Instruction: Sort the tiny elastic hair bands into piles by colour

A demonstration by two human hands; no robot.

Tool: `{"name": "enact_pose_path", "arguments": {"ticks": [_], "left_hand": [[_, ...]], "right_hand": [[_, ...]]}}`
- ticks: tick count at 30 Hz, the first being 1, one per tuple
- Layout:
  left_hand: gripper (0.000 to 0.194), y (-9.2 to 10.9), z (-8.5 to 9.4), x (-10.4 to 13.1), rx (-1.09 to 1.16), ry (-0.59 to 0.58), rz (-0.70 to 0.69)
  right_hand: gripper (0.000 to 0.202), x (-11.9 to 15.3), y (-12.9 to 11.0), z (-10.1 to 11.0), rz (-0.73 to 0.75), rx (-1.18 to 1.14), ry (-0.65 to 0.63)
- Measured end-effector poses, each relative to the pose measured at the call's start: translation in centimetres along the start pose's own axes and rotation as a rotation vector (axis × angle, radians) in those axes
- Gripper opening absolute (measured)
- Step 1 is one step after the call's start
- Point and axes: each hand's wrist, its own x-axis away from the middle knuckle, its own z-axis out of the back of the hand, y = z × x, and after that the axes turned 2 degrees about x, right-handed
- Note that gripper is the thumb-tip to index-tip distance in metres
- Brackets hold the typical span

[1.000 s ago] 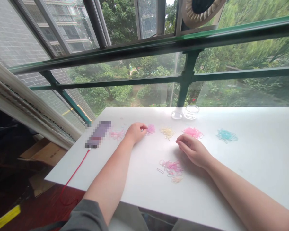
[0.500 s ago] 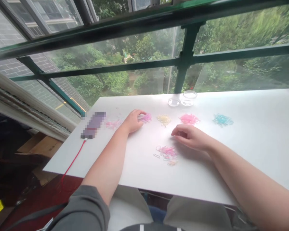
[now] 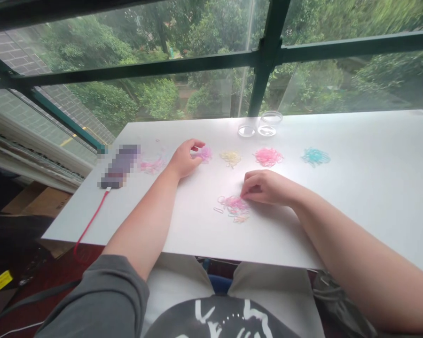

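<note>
A loose pile of mixed pink and lilac elastic bands [image 3: 233,205] lies on the white table [image 3: 366,197], in front of the person, with a few peach-coloured bands [image 3: 241,219] at its near edge and one narrow pale loop [image 3: 218,210] just to its left. The right hand [image 3: 266,188] is at the pile's right edge, its fingers curled and the fingertips close to the thumb; I cannot tell whether they meet or pinch a band.

Farther back, the left hand [image 3: 186,158] is at the left side of a purple pile of bands [image 3: 206,154], its thumb and fingers apart, with the bands by the gap between them. In the same row to the right come a pale yellow pile [image 3: 230,158], a bright pink pile [image 3: 268,157] and a teal pile [image 3: 315,156], each separate. To the left of the left hand is a looser light pink scatter [image 3: 152,165], near a blurred-out phone [image 3: 121,164] with a red cable [image 3: 91,223] running off the table edge.

Clear round containers [image 3: 246,131] stand at the back edge, before a green-framed window [image 3: 264,51] with trees [image 3: 204,94] outside.
</note>
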Motion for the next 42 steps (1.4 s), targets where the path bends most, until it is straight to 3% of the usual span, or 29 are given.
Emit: {"name": "enact_pose_path", "arguments": {"ticks": [4, 7, 10, 15, 18, 21, 31, 42], "left_hand": [[0.037, 0.9, 0.0, 0.0, 0.047, 0.076, -0.049], [0.03, 2.1, -0.3, 0.4, 0.117, 0.05, -0.093], [0.023, 3.7, -1.1, 1.2, 0.171, -0.099, -0.172], [0.022, 6.5, -2.2, 2.7, 0.169, -0.512, -0.238], [0.025, 7.4, -2.3, 3.2, 0.14, -0.612, -0.285], [0.02, 7.8, -2.4, 3.4, 0.095, -0.627, -0.313], [0.016, 8.0, -3.3, 3.4, 0.102, -0.563, -0.199], [0.013, 7.9, -2.6, 3.6, 0.123, -0.655, -0.241]], "right_hand": [[0.012, -0.1, 0.0, -0.1, -0.036, -0.006, 0.017], [0.011, -0.2, 0.0, -0.1, -0.063, -0.005, 0.026], [0.009, -0.2, 0.0, -0.1, -0.091, -0.018, 0.047], [0.01, -0.1, 0.0, -0.2, -0.137, -0.064, 0.061], [0.011, -0.1, 0.0, -0.2, -0.146, -0.076, 0.055], [0.011, -0.2, -0.1, -0.1, -0.142, -0.089, 0.044], [0.008, -0.1, -0.2, -0.2, -0.147, -0.085, 0.056], [0.01, -0.2, 0.0, -0.2, -0.168, -0.112, 0.093]]}}
